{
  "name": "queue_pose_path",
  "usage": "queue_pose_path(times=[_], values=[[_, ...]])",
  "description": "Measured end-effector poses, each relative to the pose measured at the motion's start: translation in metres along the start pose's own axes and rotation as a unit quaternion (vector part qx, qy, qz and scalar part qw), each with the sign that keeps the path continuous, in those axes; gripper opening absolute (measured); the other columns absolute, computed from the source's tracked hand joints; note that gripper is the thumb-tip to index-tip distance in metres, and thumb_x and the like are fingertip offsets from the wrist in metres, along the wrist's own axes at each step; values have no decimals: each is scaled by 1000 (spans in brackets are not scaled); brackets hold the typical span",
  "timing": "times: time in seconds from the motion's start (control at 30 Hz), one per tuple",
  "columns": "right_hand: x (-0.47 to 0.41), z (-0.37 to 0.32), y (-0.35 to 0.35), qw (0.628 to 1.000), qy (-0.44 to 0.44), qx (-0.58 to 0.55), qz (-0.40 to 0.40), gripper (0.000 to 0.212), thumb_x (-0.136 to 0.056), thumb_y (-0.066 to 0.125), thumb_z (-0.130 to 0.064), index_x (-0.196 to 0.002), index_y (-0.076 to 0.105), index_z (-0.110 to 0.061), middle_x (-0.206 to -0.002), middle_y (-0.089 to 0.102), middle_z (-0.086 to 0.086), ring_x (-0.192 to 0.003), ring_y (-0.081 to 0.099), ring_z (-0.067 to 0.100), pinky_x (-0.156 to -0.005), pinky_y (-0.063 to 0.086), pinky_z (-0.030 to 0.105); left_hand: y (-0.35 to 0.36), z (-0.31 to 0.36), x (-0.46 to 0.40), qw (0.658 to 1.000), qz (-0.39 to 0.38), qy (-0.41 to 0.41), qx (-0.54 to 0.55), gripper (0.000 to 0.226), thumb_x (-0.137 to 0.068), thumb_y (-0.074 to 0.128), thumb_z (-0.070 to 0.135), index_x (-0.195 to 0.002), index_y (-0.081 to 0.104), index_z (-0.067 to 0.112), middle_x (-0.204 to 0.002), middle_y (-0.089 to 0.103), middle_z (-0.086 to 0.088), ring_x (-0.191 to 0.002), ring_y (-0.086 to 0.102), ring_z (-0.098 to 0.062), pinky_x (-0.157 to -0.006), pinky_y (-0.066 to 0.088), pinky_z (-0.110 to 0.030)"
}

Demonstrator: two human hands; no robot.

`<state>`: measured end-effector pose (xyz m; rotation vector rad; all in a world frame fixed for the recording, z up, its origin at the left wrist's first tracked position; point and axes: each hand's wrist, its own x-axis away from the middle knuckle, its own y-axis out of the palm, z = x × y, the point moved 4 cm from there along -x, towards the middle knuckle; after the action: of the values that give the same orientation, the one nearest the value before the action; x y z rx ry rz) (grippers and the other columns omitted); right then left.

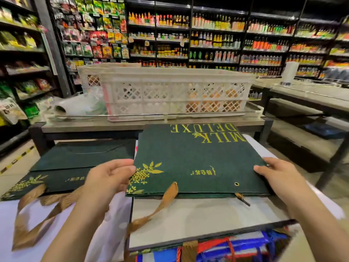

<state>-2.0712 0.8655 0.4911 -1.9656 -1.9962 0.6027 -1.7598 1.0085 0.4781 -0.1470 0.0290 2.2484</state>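
Green paper gift bag [198, 163], printed MILK DELUXE in gold, sat folded flat over the white board [207, 214] before me. My left hand [109, 178] pinched its left edge, thumb on top and fingers curled. My right hand [277, 176] gripped the right edge, thumb on the face. One brown ribbon handle [166, 197] trailed off the near edge. A second flat green bag [75, 161] lay just left, and a white lattice crate [175, 93] stood behind.

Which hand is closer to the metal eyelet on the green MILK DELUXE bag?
Right. The right hand grips the right edge of the green bag, just beside the metal eyelet. The left hand pinches the opposite left edge, beyond the brown ribbon handle.
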Motion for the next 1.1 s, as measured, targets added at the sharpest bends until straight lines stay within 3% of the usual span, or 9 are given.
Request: queue_pose_path(times=[0.2,0.3,0.37,0.53,0.77,0.87,0.93,1.0,1.1], values=[[1,-6,9,985,-39,168,18,19,-93,59,-21,-105,67,-9,-90,66,9,-80,57,24,-65,39,33,-1,-11,0,997,27,-9,-71,13,-88,63,2,-98,69,6,-50,62,9,-37,47,5,-34,29,-5],[3,-7,12,970,-51,234,44,30,-93,57,-23,-116,63,-5,-103,64,14,-80,47,22,-64,32,30,-3,-12,-1,989,33,21,-142,16,-87,66,9,-101,69,15,-75,68,7,-58,60,4,-54,48,-13],[4,-4,14,960,-54,267,64,37,-92,58,-26,-122,59,-5,-111,60,16,-85,47,22,-69,35,31,-7,-11,0,967,47,69,-239,20,-86,68,18,-105,67,23,-83,64,11,-74,59,-1,-63,49,-26],[9,-4,15,943,-53,320,81,43,-91,57,-34,-128,57,-12,-120,57,14,-109,52,31,-90,46,44,1,22,35,905,-5,263,-334,13,-83,58,47,-75,59,37,-75,56,15,-80,53,-1,-63,37,-14],[28,-21,16,943,-127,279,128,31,-93,54,-27,-122,59,-16,-124,52,8,-118,42,25,-95,33,42,36,14,62,812,-137,259,-505,39,-74,37,65,-64,55,32,-58,51,17,-54,50,1,-44,40,-20],[47,-36,21,952,-230,161,125,12,-91,57,-19,-100,63,-23,-103,58,-7,-104,49,13,-83,34,28,37,15,57,862,-106,198,-455,59,-66,20,69,-78,63,30,-69,62,13,-65,57,-5,-58,47,-25],[63,-45,27,963,-252,71,68,10,-89,59,-21,-82,64,-25,-85,63,-11,-86,55,6,-71,40,19,37,21,55,936,-118,145,-300,42,-71,45,67,-75,66,31,-58,62,9,-53,53,-5,-56,44,-25],[81,-53,40,973,-224,-26,-45,17,-86,60,-24,-71,68,-22,-76,66,-4,-74,58,9,-62,45,19,39,27,51,981,-121,66,-140,24,-82,73,37,-71,71,16,-52,59,-2,-47,47,-9,-49,40,-20],[105,-56,70,964,-159,-66,-203,17,-86,62,-23,-72,70,-21,-75,70,-3,-66,62,3,-57,45,13,48,25,48,990,-133,-52,19,8,-81,69,8,-81,71,0,-50,56,-7,-43,48,-10,-43,41,-14]])
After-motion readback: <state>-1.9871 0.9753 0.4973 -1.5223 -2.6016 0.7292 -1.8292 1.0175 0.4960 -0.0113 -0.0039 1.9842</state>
